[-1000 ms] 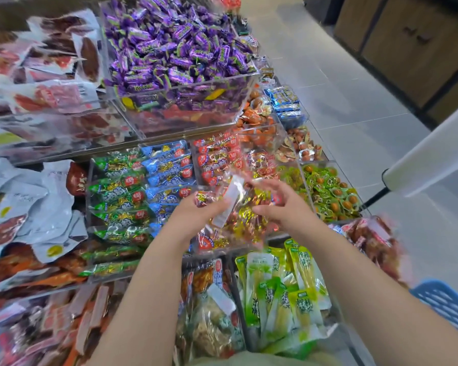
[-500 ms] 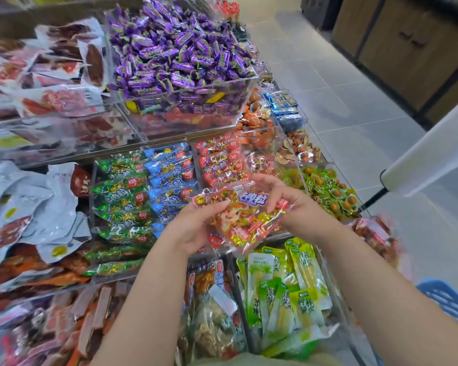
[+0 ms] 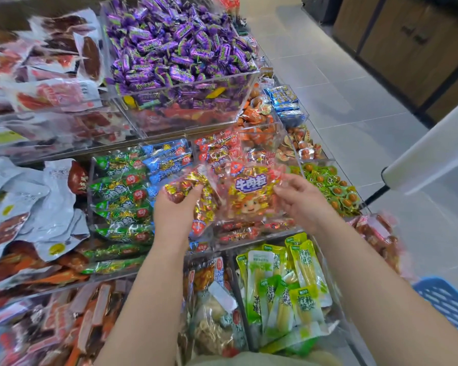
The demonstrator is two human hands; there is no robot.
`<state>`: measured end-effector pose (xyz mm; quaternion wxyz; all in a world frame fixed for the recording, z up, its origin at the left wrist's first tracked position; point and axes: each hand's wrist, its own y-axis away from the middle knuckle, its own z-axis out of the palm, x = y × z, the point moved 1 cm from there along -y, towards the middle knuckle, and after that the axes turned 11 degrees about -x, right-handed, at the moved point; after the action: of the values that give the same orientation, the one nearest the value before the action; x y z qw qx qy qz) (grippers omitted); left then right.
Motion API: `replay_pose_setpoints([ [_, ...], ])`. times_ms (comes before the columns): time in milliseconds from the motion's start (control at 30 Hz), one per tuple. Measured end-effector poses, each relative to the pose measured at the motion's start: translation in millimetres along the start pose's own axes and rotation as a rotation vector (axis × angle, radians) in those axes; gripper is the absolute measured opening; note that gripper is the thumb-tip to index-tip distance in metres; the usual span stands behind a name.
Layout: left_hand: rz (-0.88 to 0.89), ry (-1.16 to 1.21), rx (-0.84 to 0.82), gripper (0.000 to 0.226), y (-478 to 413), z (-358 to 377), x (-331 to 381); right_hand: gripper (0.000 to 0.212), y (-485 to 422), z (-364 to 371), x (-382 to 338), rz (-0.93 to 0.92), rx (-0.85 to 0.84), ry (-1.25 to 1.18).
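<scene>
Pinching from both sides, the left hand (image 3: 173,212) curls its fingers (image 3: 193,190) over the crinkled gold-and-red end of a snack packet (image 3: 250,196), while the right hand (image 3: 306,204) nips the opposite edge between thumb and loosely bent fingers (image 3: 284,187). The packet is held up, tilted toward the camera, just above the acrylic bin (image 3: 251,235) of similar red packs, with its blue label and cartoon face in plain sight. The left palm covers its lower left corner, and the glare on the film makes it hard to tell whether the bunched part there belongs to the same packet or to a second one. Motion blur smears the packs at the far left and along the bottom edge.

Bins crowd close on three sides: green packs (image 3: 122,196) just left of the left wrist, green-and-yellow pouches (image 3: 302,268) between the forearms, and purple sweets (image 3: 175,43) heaped in a bin on the tier above. Open room lies to the right, where the shelving ends at a grey tiled floor (image 3: 354,101). A blue basket (image 3: 450,299) is cut off at the lower right, and a white bar (image 3: 428,151) crosses the right edge. Wooden cabinets (image 3: 407,43) line the far side of the aisle.
</scene>
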<state>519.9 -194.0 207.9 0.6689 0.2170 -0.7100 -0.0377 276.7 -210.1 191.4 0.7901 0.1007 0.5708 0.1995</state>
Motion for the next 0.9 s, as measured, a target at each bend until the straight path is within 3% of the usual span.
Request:
replay_pose_setpoints([
  [133,0.101,0.060,0.107,0.025,-7.8,-21.6,6.7,0.024,-10.6,-25.3,-9.2,0.007,-0.019,0.083],
  [267,0.123,0.125,0.137,0.056,-13.1,-28.2,13.3,0.017,-18.7,2.1,20.4,0.015,-0.041,0.415],
  [367,0.116,0.104,0.108,0.026,-14.3,-22.7,12.2,0.019,-30.5,22.7,43.5,-0.005,-0.034,0.496],
  [400,0.123,0.094,0.087,0.022,-14.8,-20.8,10.3,0.026,-34.2,25.3,49.1,0.022,-0.046,0.538],
  [533,0.119,0.096,0.023,0.023,-13.7,-17.6,5.5,0.091,-42.5,30.0,61.0,0.011,0.050,0.879],
  [600,0.119,0.103,0.018,0.024,-14.9,-17.6,3.8,0.113,-44.0,32.7,63.1,-0.015,0.144,0.821],
  [667,0.131,0.106,0.024,0.024,-15.8,-18.5,3.9,0.130,-48.2,31.7,65.1,-0.011,0.125,0.690],
  [800,0.193,0.117,-0.056,0.022,-16.5,-21.4,10.0,0.117,-53.8,32.1,64.0,-0.017,0.039,0.773],
  [900,0.178,0.014,-0.291,0.024,-17.2,-19.8,17.1,0.111,-58.8,31.7,59.3,0.007,-0.050,0.788],
])
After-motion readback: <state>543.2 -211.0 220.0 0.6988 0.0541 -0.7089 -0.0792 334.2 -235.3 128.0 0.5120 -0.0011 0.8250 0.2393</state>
